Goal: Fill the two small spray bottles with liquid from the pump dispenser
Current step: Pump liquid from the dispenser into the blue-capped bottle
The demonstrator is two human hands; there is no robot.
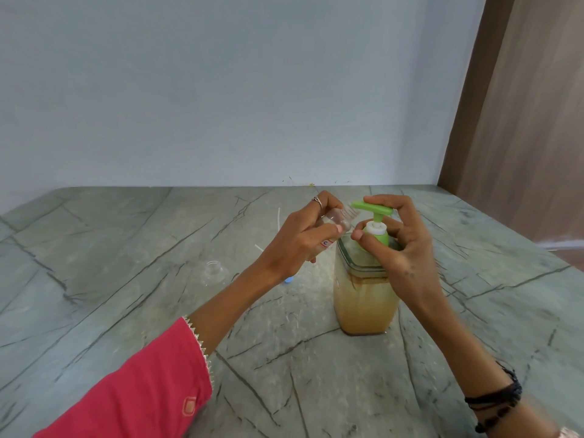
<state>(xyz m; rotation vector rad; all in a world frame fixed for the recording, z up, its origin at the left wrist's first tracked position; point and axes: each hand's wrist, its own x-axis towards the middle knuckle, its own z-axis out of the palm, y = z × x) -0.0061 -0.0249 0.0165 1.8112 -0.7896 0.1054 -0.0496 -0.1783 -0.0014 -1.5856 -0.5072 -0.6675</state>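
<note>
A clear square pump dispenser holding yellowish-brown liquid stands on the table, with a green pump head on top. My right hand rests over the pump, fingers on the green lever and thumb at its collar. My left hand holds a small clear spray bottle tilted, its open neck right at the green nozzle tip. The second small clear bottle stands open on the table to the left. A blue cap peeks out under my left wrist.
The grey-green marble table runs back to a pale wall. Two thin white dip tubes lie behind my left hand. A brown wooden panel rises at the right.
</note>
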